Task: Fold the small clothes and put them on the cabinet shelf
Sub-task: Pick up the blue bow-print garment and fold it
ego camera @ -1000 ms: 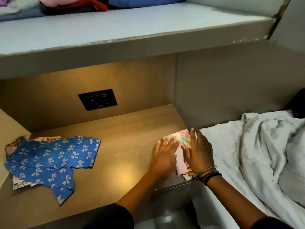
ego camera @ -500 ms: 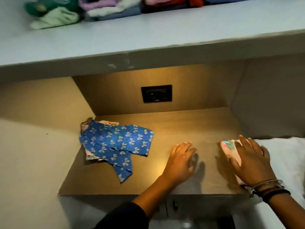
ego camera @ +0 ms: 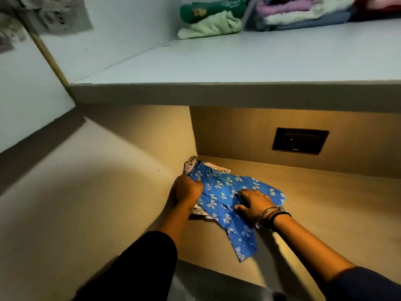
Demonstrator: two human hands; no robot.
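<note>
A blue garment with white bows lies unfolded on the lit wooden surface in the alcove's left corner, on top of a pale pink printed piece. My left hand grips its upper left edge in a fist. My right hand, with bracelets at the wrist, pinches the cloth near its middle. Above runs the pale grey cabinet shelf, holding folded clothes: a green stack and a purple, white and blue stack.
A black wall socket is set in the alcove's back panel. A beige side wall closes the left side next to my left hand. The shelf's thick front edge overhangs the alcove.
Both hands moved left from the pink folded piece, which has gone out of view, and took hold of the blue garment. The view swung left and closer.
</note>
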